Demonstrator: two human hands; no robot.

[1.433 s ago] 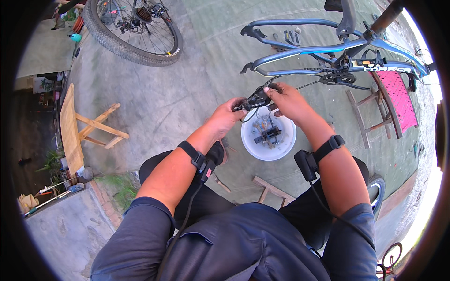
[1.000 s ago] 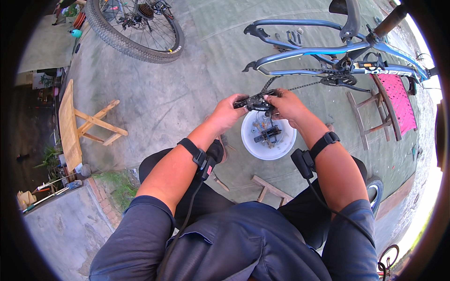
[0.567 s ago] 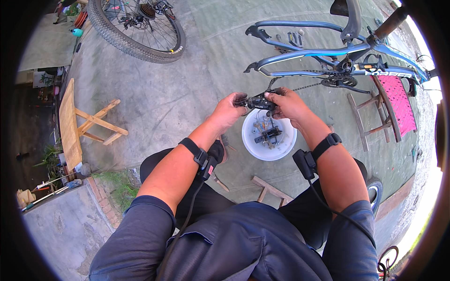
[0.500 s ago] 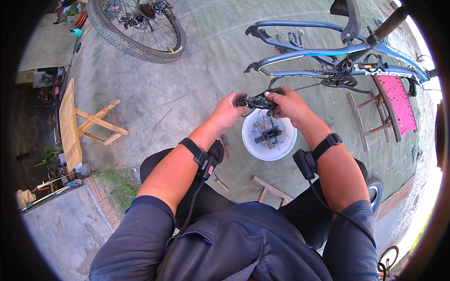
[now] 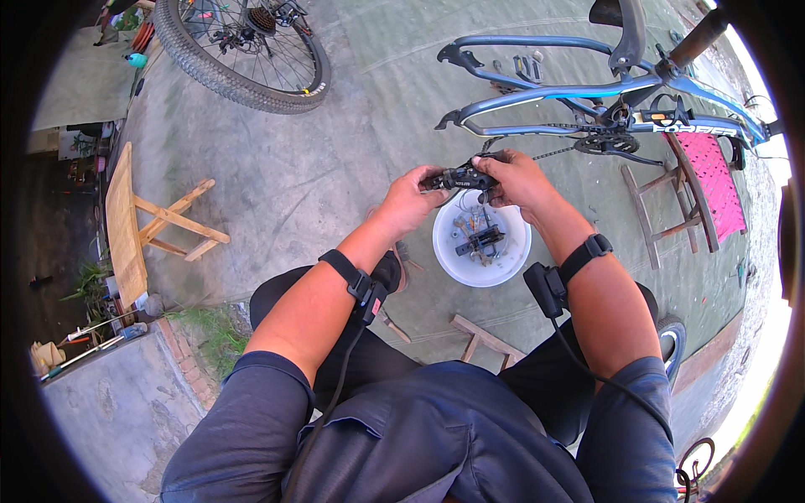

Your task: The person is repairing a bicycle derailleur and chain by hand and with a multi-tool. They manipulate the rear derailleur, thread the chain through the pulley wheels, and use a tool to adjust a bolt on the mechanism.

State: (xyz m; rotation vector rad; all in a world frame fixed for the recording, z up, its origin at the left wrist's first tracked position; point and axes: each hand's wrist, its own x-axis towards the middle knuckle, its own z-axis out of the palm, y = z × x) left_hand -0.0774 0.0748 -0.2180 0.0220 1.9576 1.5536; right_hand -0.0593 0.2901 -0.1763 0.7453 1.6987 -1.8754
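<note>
A blue bicycle frame (image 5: pixel 537 90) spans the upper right, a white bucket (image 5: pixel 482 275) the centre. Above it, left hand (image 5: pixel 411 199) and right hand (image 5: pixel 516 180) pinch a black rear derailleur (image 5: pixel 464 178), seemingly manipulating it; the next move calls for steady two-handed support.

A black bicycle part (image 5: pixel 466 178) and a white basin (image 5: pixel 510 267) stand out against grey-green matting (image 5: pixel 402 101), a blue bicycle frame (image 5: pixel 553 94) at far right. A dark-flecked pink seat (image 5: pixel 708 189) colours the right, a tan stool (image 5: pixel 124 235) the left; the shirt (image 5: pixel 402 427) is navy, the wrist straps (image 5: pixel 338 266) black.
</note>
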